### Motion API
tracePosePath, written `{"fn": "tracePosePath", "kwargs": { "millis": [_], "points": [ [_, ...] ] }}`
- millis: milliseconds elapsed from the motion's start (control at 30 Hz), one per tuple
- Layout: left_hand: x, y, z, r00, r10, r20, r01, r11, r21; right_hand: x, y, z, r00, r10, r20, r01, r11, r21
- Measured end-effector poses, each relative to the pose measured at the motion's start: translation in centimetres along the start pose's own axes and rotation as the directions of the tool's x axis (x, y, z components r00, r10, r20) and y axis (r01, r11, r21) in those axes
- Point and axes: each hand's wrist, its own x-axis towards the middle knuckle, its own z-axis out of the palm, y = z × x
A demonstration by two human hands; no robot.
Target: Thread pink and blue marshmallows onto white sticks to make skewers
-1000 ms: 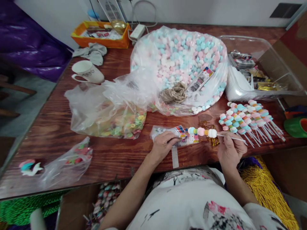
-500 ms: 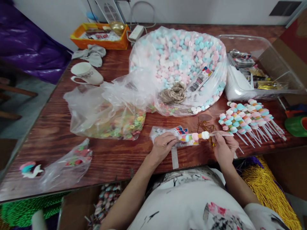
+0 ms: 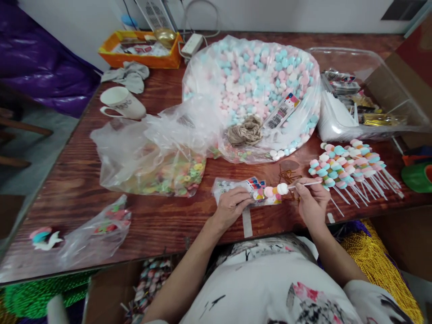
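My right hand [image 3: 313, 202] is closed around the white stick of a marshmallow skewer [image 3: 282, 188], threaded with white, pink and orange pieces and pointing left. At the skewer's left end, the fingers of my left hand [image 3: 232, 204] are pinched together on what looks like a clear printed packet, and they partly hide that end. Beneath lie more flat clear packets [image 3: 221, 183] with coloured printing. Just behind my right hand are gold twist ties [image 3: 286, 174]. A pile of finished marshmallow skewers [image 3: 344, 162] rests to the right, sticks toward the table's front edge.
A large clear bag of marshmallows [image 3: 266, 67] sits at the back, beside a clear plastic tub [image 3: 371, 132]. Left of it are a bag of fruit-coloured sweets [image 3: 182, 177], a white mug [image 3: 124, 104] and an orange tray [image 3: 111, 60]. Green tape [image 3: 416, 179] is at far right.
My right hand has moved the skewer left toward my left hand, and its blue piece is now hidden. The stick tilts up slightly at the right. My left hand has barely moved.
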Motion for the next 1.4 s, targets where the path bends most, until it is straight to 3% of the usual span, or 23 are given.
{"fn": "tracePosePath", "kwargs": {
  "millis": [167,300,400,533,833,967,1067,1200,1333,1400],
  "points": [
    [-0.3,0.0,-0.1,1.0,-0.017,-0.009,0.017,0.999,-0.049,0.0,-0.1,1.3,0.999,0.043,0.019,-0.044,0.998,0.051],
    [0.0,0.6,-0.4,0.998,-0.056,-0.033,0.056,0.998,0.009,0.8,-0.5,1.3,0.995,0.095,-0.005,-0.093,0.987,0.129],
    [0.8,1.4,-0.1,1.0,0.01,0.011,-0.011,0.997,0.075,0.9,-1.0,1.2,0.998,0.064,0.001,-0.063,0.989,0.134],
    [1.7,2.3,0.5,0.994,0.082,0.069,-0.084,0.996,0.029,0.4,-1.8,1.4,0.992,0.033,0.121,-0.045,0.994,0.095],
    [1.4,3.5,0.5,0.973,-0.189,0.132,0.179,0.981,0.08,-0.5,-2.6,2.2,0.941,-0.056,0.333,0.079,0.995,-0.057],
    [2.0,4.8,1.1,0.96,-0.221,0.174,0.208,0.974,0.093,-1.1,-1.3,2.5,0.947,-0.009,0.32,0.037,0.996,-0.081],
    [2.7,6.1,1.5,0.946,-0.232,0.227,0.217,0.972,0.09,-1.1,-0.7,2.6,0.944,0.084,0.319,-0.062,0.995,-0.078],
    [3.6,7.1,-0.6,0.954,-0.129,0.27,0.099,0.988,0.121,-0.5,-0.5,2.4,0.94,0.25,0.232,-0.275,0.958,0.081],
    [3.4,5.9,-4.2,0.924,-0.195,0.329,0.121,0.965,0.233,0.1,-0.7,1.8,0.954,0.241,0.177,-0.28,0.928,0.246],
    [2.9,5.0,-4.7,0.895,-0.225,0.386,0.128,0.957,0.261,0.1,-0.8,1.9,0.951,0.24,0.193,-0.287,0.92,0.268]
  ]
}}
